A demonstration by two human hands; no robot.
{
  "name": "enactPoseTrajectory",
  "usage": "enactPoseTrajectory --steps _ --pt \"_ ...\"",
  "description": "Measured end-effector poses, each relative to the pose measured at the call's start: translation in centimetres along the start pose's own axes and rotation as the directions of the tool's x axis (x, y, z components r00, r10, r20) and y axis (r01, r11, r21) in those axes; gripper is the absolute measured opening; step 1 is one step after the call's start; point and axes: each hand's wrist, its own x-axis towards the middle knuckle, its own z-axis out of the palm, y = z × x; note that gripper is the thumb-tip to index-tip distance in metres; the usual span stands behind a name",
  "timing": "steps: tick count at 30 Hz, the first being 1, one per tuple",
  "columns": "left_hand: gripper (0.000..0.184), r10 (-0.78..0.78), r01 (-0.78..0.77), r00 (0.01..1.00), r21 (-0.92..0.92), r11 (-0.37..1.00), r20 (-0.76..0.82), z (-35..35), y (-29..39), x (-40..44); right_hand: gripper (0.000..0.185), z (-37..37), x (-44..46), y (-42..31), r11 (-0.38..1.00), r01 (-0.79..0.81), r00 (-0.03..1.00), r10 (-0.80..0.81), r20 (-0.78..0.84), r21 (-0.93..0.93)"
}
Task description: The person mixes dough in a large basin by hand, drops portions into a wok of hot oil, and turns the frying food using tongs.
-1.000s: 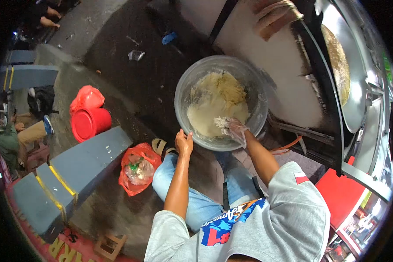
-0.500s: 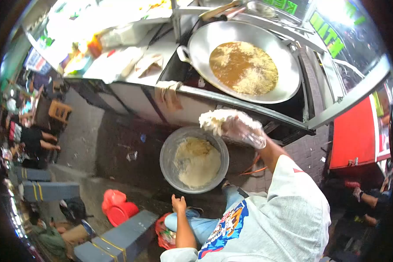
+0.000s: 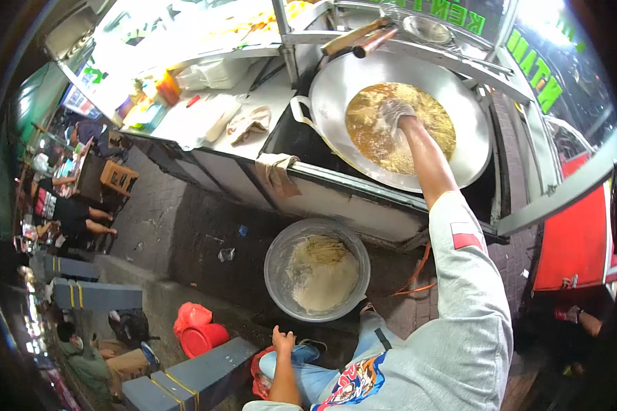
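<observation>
Fingers of the plastic-gloved right hand are held over golden, frothing oil in the round silver metal wok, spread undetermined; left hand, well apart from wok, is loosely opened.

Before you, the wok sits in the bench with oil in it, and the cloth hangs over the bench edge to the wok's left. The basin stands on the floor between you and the bench, flour in it, your left hand just on its near side. Farther left lie the bucket and the bag, touching, beyond the long seat.
</observation>
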Motion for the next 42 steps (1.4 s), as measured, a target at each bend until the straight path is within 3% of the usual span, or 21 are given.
enactPoseTrajectory --steps 2,4,7,8,10,12,14,15,16,17,19,21,23,25,29,31,33,35,38,40,42 --pt "0.065 0.014 -0.015 1.0 -0.022 1.0 -0.014 -0.5 0.5 -0.5 0.04 1.1 1.8 1.1 0.998 -0.038 0.994 0.044 0.097 -0.057" --pt "0.062 0.027 -0.029 0.999 -0.057 0.998 -0.044 -0.8 0.6 -0.9 0.029 1.1 1.4 2.1 0.991 0.102 0.975 -0.118 -0.188 -0.091" --pt "0.06 -0.007 -0.001 0.997 -0.096 0.995 -0.08 -1.3 2.2 -1.1 0.03 -1.4 1.2 2.6 0.927 -0.098 0.936 0.209 -0.283 0.362" --pt "0.059 0.019 -0.029 0.997 -0.132 0.991 -0.079 -1.1 3.3 -1.0 0.034 -2.4 0.2 2.8 0.991 0.01 0.895 0.05 -0.443 0.132" --pt "0.057 0.066 -0.082 0.994 -0.191 0.978 -0.087 -1.1 4.5 -0.7 0.036 -7.5 -3.2 2.4 0.908 0.005 0.984 0.071 -0.166 0.418" --pt "0.05 0.095 -0.087 0.995 -0.517 0.852 -0.01 -0.2 6.5 0.0 0.041 -13.3 -8.9 -1.3 0.891 -0.054 0.996 0.082 -0.043 0.45" --pt "0.046 0.489 -0.509 0.858 -0.381 0.771 -0.156 0.6 9.4 0.7 0.041 -6.3 -9.7 -1.6 0.856 0.182 0.944 -0.015 -0.33 0.484" --pt "0.05 0.473 -0.426 0.879 -0.53 0.733 -0.053 -0.2 13.3 -0.4 0.042 -2.8 -10.1 -1.8 0.838 0.298 0.885 -0.062 -0.462 0.458" --pt "0.053 0.457 -0.31 0.887 -0.655 0.689 0.061 -1.8 17.6 -3.1 0.038 -4.4 -13.4 -4.8 0.522 0.419 0.888 -0.066 -0.455 0.743" --pt "0.055 0.563 -0.388 0.825 -0.683 0.619 0.041 -2.8 20.8 -5.3 0.034 -6.1 -17.2 -8.9 -0.025 0.392 0.917 -0.075 -0.392 0.92" --pt "0.057 0.708 -0.51 0.705 -0.725 0.463 -0.043 -4.2 26.5 -9.0 0.028 -4.4 -23.2 -16.0 -0.467 0.153 0.975 -0.07 -0.209 0.871" --pt "0.056 0.772 -0.592 0.617 -0.735 0.331 -0.15 -4.9 29.6 -11.9 0.032 -0.3 -27.9 -22.1 -0.307 -0.049 0.994 0.081 0.077 0.95" --pt "0.045 0.684 -0.606 0.693 -0.697 0.383 -0.227 -3.9 29.7 -12.1 0.034 2.4 -31.3 -26.4 -0.23 -0.103 0.988 0.09 0.127 0.968" --pt "0.024 0.562 -0.542 0.804 -0.628 0.559 -0.194 -1.8 27.0 -10.1 0.035 12.2 -32.9 -30.3 -0.414 -0.07 0.995 0.031 0.091 0.908" --pt "0.007 0.584 -0.62 0.773 -0.49 0.613 -0.247 0.4 21.8 -7.1 0.036 15.3 -33.6 -33.1 -0.355 -0.524 0.843 -0.09 0.53 0.774" --pt "0.009 0.559 -0.539 0.821 -0.491 0.685 -0.121 0.8 20.1 -6.1 0.039 24.1 -35.3 -34.4 0.423 -0.098 0.984 -0.094 0.152 0.901" --pt "0.017 0.511 -0.431 0.855 -0.423 0.797 0.091 2.1 16.9 -4.0 0.039 31.0 -35.9 -33.5 0.739 0.012 0.965 -0.184 0.185 0.674" --pt "0.022 0.423 -0.4 0.906 -0.282 0.872 0.021 3.2 12.3 -1.7 0.04 37.0 -36.1 -31.5 0.902 0.049 0.901 -0.225 0.37 0.429" --pt "0.024 0.055 -0.066 0.993 -0.106 0.992 -0.108 4.5 4.0 2.7 0.041 43.8 -35.5 -28.4 0.972 0.184 0.867 -0.231 0.441 0.147" --pt "0.044 -0.056 0.063 0.987 0.04 0.997 -0.152 4.7 1.2 4.4 0.04 43.3 -34.8 -27.5 0.969 0.163 0.837 -0.236 0.493 0.187" --pt "0.043 -0.157 0.151 0.986 -0.093 0.984 -0.062 5.8 -0.9 5.2 0.038 44.4 -34.1 -27.5 0.964 0.196 0.79 -0.265 0.553 0.182"
